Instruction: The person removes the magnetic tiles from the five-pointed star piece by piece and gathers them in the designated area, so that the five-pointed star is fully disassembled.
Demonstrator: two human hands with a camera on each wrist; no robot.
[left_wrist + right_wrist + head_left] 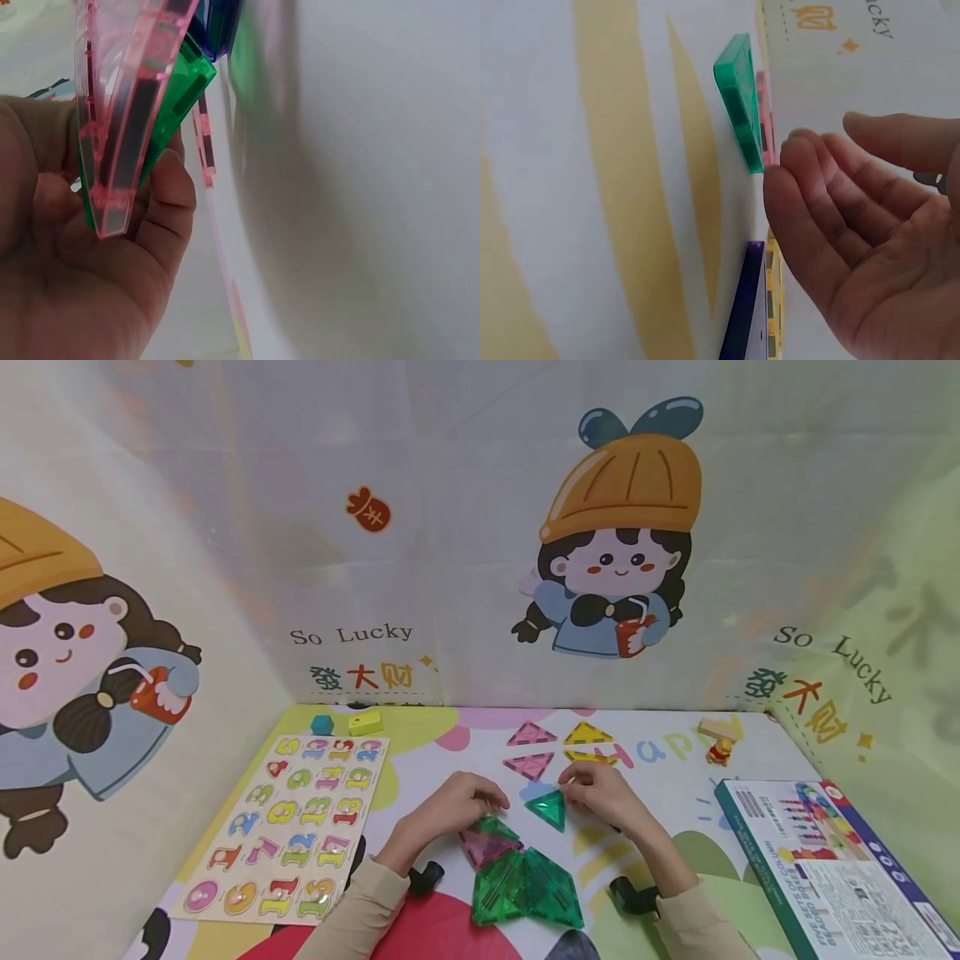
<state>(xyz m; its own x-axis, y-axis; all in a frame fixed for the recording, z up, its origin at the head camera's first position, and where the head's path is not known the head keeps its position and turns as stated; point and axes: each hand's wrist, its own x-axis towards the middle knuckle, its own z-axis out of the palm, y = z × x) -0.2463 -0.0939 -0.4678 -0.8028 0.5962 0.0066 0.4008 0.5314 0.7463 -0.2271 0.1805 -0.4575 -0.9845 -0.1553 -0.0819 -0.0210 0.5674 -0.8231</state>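
In the head view my left hand (461,802) is at a small built group of see-through magnetic tiles. Its thumb and fingers pinch a green magnetic tile (176,97), which lies against a pink tile (131,142) in the left wrist view. Two larger green tiles (498,889) stand just below, on the near side. My right hand (603,793) is beside a loose green triangle tile (551,811). From the right wrist, its thumb is apart from the loosely bent fingers (802,195) with nothing between them. A purple tile (744,307) lies near that hand.
Pink triangles (529,766) and yellow triangles (588,735) lie beyond the hands. A number puzzle board (300,802) is at left, with small blocks (365,722) behind it. At right are a boxed set (840,868) and a small bear figure (720,751).
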